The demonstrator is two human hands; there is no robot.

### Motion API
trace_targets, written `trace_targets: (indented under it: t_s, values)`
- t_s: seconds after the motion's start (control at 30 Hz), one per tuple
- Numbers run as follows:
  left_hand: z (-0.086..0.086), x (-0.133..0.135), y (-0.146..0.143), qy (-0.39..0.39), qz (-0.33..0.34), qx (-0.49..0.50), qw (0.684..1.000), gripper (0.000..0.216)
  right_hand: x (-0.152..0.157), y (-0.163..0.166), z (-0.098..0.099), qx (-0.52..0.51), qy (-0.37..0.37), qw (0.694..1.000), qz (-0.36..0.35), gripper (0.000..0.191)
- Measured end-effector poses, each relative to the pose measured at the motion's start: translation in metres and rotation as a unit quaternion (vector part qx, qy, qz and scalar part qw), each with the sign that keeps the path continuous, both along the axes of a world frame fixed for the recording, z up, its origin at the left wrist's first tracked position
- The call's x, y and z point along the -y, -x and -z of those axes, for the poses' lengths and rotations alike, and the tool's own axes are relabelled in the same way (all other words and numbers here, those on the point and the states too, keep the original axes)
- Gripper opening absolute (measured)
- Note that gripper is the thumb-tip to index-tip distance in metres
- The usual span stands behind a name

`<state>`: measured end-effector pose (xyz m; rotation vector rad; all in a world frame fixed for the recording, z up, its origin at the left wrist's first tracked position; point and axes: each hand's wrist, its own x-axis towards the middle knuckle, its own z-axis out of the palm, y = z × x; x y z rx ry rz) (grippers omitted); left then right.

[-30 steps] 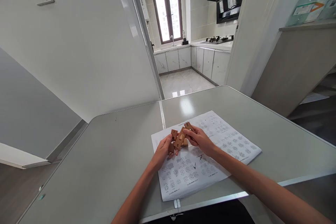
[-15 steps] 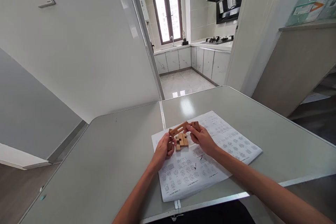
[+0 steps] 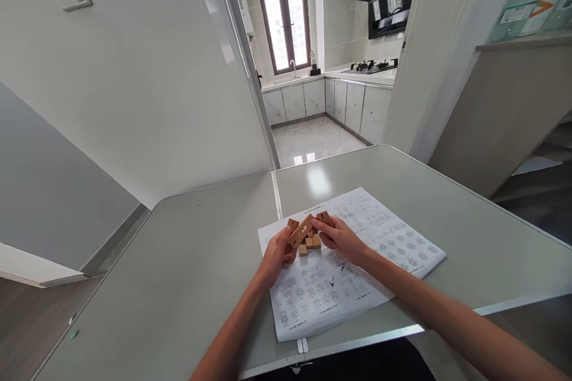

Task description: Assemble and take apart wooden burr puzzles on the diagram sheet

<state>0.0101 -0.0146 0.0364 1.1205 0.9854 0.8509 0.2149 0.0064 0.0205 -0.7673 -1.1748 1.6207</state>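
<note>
My left hand (image 3: 277, 254) is closed on a notched wooden puzzle piece (image 3: 292, 224), whose end sticks up above the fingers. Between both hands slants a slotted wooden puzzle piece (image 3: 302, 231), its lower left end by my left fingers and its upper right end near my right fingertips. My right hand (image 3: 340, 239) grips another wooden puzzle piece (image 3: 325, 218) marked with a dark figure. Several more wooden pieces (image 3: 310, 243) lie under the hands on a printed diagram sheet (image 3: 322, 292). The fingers partly hide how the held pieces meet.
The sheet rests on a grey-green folding table (image 3: 214, 262) with a metal seam (image 3: 276, 195). A white wall panel (image 3: 179, 89) rises at the back left. Beyond a doorway stand kitchen cabinets (image 3: 295, 104). Plastic bottles (image 3: 531, 6) stand on a ledge at the right.
The slotted piece has tilted more steeply and turned its slot toward me. The right-hand piece has moved slightly left and down, bringing the hands closer. The pieces on the sheet are more covered.
</note>
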Motion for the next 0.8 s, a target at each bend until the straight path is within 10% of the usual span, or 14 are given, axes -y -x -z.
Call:
trace_targets:
  t_s: [0.47,0.8]
  values:
    - [0.0050,-0.0045,-0.0020,-0.112,-0.156,-0.084,0.978,0.050,0.0050,0.0003,-0.0013,0.002,0.014,0.996,-0.093,0.051]
    - [0.0024,-0.0001,-0.0079,-0.224,-0.118,-0.150,0.956,0.040,0.0055,0.0035,0.0011,0.058,-0.037,0.975,-0.211,0.046]
